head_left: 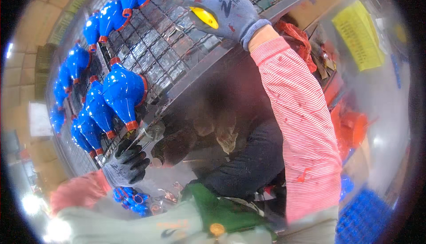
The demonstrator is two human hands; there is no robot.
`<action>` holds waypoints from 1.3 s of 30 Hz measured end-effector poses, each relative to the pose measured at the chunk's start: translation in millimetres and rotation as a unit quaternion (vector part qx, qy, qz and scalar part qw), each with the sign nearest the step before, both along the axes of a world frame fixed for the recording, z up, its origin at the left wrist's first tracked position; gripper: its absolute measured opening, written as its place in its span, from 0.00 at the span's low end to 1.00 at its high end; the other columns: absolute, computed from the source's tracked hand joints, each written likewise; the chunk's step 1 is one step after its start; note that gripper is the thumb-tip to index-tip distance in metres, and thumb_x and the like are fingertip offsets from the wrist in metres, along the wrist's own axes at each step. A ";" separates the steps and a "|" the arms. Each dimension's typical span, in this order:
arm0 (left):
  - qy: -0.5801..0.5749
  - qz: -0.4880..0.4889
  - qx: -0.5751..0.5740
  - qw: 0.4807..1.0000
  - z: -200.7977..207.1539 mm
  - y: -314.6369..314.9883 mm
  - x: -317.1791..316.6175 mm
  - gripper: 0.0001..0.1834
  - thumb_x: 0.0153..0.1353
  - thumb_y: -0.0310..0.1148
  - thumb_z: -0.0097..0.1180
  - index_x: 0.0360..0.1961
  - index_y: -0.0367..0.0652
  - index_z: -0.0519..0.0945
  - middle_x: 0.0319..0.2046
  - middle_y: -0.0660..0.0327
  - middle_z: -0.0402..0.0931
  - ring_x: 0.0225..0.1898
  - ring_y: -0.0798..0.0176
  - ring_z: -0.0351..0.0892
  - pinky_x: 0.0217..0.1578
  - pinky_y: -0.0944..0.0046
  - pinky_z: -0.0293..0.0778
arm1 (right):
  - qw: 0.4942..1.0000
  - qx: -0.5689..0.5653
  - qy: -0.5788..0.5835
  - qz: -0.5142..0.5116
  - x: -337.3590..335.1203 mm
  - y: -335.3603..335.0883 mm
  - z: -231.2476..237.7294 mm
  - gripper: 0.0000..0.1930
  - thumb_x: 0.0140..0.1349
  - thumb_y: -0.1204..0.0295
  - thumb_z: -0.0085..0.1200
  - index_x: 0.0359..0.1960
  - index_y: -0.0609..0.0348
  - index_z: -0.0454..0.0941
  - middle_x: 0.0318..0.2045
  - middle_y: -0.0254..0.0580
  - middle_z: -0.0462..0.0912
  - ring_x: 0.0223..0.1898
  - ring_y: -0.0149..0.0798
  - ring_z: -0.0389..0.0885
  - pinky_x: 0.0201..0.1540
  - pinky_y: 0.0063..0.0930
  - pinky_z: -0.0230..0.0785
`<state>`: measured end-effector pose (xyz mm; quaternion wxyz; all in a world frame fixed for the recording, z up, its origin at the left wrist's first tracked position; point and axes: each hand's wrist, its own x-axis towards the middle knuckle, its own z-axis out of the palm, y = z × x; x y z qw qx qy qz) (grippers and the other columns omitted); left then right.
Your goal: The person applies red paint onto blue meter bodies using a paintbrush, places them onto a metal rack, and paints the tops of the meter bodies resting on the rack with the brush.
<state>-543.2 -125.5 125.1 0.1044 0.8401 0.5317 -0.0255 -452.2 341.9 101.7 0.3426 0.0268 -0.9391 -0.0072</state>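
Glossy blue fittings point(122, 91) with red-painted ends, like valve bodies, stand in rows on a black wire grid point(168, 62). My right hand point(228, 13), in a grey glove with red spots, is closed around a yellow-handled tool point(205, 18). The tool's far end reaches a red-ended blue fitting at the top edge; its tip is not clear. Below the nearest fitting, my left hand point(126, 164), in a grey glove with dark fingers, is curled by a thin shiny piece point(138, 136). What it grips there is too small to make out.
A dark metal frame edge point(195, 77) borders the grid. Red plastic point(298, 39) and orange-red containers point(353, 126) lie right of my right arm. A blue crate point(364, 217) is at lower right, a yellow sheet point(358, 35) at upper right. More blue parts point(133, 199) sit low left.
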 end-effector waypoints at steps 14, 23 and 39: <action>-0.005 -0.036 -0.024 0.999 -0.5 1.4 -0.3 0.26 0.31 0.40 0.56 0.35 0.39 0.85 0.38 0.53 0.82 0.44 0.47 0.81 0.51 0.40 0.76 | 0.995 -0.024 0.086 -0.051 -3.6 2.2 -5.3 0.14 0.62 0.59 0.55 0.49 0.39 0.81 0.40 0.40 0.83 0.44 0.45 0.82 0.49 0.41 0.73; -0.024 0.004 -0.001 1.000 4.1 7.3 2.6 0.25 0.31 0.40 0.56 0.34 0.40 0.85 0.38 0.54 0.81 0.44 0.48 0.81 0.51 0.40 0.75 | 0.989 0.011 -0.061 -0.131 -11.5 3.9 -8.6 0.20 0.57 0.62 0.58 0.53 0.45 0.79 0.40 0.41 0.82 0.46 0.45 0.79 0.51 0.42 0.70; 0.018 -0.049 -0.027 0.998 4.4 3.4 -0.5 0.21 0.28 0.41 0.58 0.30 0.49 0.84 0.44 0.55 0.81 0.51 0.43 0.76 0.54 0.32 0.70 | 0.997 -0.022 -0.027 -0.065 -0.8 4.7 0.0 0.12 0.55 0.65 0.55 0.39 0.52 0.79 0.35 0.41 0.80 0.42 0.46 0.78 0.47 0.41 0.69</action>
